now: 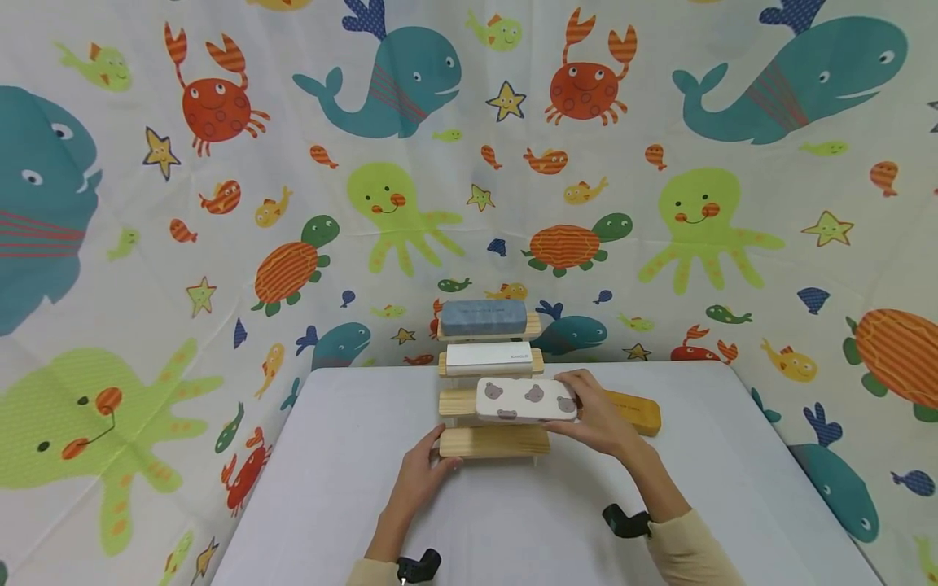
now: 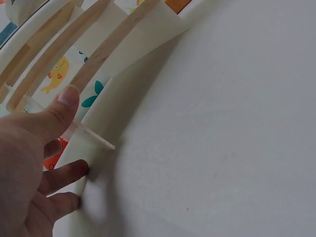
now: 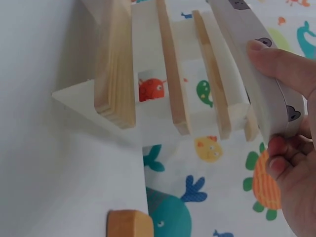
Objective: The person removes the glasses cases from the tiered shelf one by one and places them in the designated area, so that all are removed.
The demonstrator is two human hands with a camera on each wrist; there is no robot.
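Note:
My right hand (image 1: 597, 415) grips the right end of a white glasses case (image 1: 523, 400) printed with grey bears, its thumb on one long face. In the head view this case overlaps the right part of a lower-middle step on a tiered wooden rack (image 1: 493, 442). My left hand (image 1: 423, 470) holds the left end of the rack's lowest step, the thumb (image 2: 69, 96) against the plank's edge. A white case (image 1: 488, 356) lies on the step second from the top. The topmost step bears a blue-grey case (image 1: 484, 317).
To the right of the rack, a yellow-orange case (image 1: 636, 413) lies on the white table (image 1: 352, 431). Clear plastic side supports (image 3: 94, 101) hold up the planks. A curtain (image 1: 469, 106) with sea animals hangs right behind and at both sides.

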